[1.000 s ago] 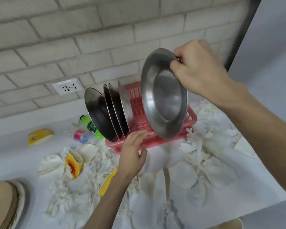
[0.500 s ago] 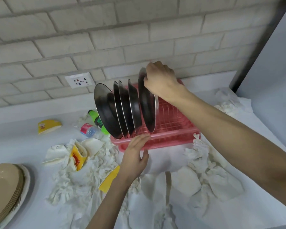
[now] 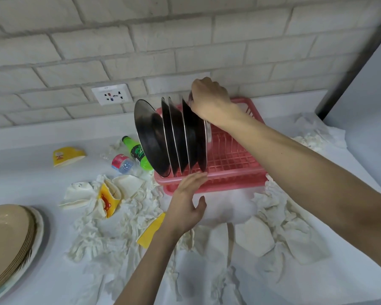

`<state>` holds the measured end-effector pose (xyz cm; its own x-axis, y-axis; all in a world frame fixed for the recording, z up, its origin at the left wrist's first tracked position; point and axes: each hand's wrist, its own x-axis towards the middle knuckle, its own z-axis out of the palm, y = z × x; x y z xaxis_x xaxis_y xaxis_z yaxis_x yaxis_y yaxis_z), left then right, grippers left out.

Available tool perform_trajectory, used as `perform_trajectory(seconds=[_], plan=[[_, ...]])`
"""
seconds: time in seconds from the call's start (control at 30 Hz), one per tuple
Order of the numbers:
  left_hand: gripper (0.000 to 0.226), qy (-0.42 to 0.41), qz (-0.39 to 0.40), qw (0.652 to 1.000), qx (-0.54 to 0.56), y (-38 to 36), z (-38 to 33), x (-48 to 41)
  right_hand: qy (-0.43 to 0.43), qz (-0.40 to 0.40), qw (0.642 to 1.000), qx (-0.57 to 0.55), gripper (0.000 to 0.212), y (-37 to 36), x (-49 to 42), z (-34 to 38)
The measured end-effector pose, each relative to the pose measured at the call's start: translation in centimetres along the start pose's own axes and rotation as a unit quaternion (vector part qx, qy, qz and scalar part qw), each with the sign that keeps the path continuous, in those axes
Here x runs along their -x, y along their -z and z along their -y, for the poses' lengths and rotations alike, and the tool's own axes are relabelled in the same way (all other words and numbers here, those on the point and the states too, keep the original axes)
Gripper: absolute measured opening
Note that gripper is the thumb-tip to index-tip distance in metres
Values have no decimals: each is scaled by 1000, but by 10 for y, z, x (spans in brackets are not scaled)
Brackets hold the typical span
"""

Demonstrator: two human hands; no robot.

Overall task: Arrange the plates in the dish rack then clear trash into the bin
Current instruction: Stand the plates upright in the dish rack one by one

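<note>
A pink dish rack [image 3: 233, 172] stands on the white counter against the brick wall. Several steel plates [image 3: 158, 139] stand on edge in its left half, leaning left. My right hand [image 3: 209, 100] grips the top rim of the rightmost steel plate [image 3: 201, 146], which sits in the rack beside the others. My left hand [image 3: 187, 203] rests with straight fingers against the rack's front rim. Crumpled white tissues [image 3: 110, 230] and flattened paper cups [image 3: 107, 199] litter the counter in front of the rack. No bin is in view.
A green bottle [image 3: 139, 153] and a small clear bottle with a pink label [image 3: 121, 162] lie left of the rack. A yellow wrapper [image 3: 67, 155] lies further left. Stacked beige plates [image 3: 7, 238] sit at the left edge. A wall socket [image 3: 112, 96] is behind.
My right hand carried the steel plate down from the air and set it into the rack beside the others. My left hand stayed at the rack's front rim.
</note>
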<state>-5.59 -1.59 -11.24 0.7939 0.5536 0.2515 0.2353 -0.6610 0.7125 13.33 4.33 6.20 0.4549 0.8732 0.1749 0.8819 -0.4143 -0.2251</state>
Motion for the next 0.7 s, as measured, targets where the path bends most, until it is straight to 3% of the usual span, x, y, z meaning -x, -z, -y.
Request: perform_trajectory(seconds=[0.13,0.27,0.7], plan=[[46,-6,-13,1000,-3,1,2,-1,-11,27,1000,2,5,-2,-3,5],[36,-15,-27,1000,8,4,1,0,-10,31,999,0,29,-7,-3,7],[31,-17,-27,999,10,7,1,-2,-7,2,1000,-5,24,-18,9,-1]])
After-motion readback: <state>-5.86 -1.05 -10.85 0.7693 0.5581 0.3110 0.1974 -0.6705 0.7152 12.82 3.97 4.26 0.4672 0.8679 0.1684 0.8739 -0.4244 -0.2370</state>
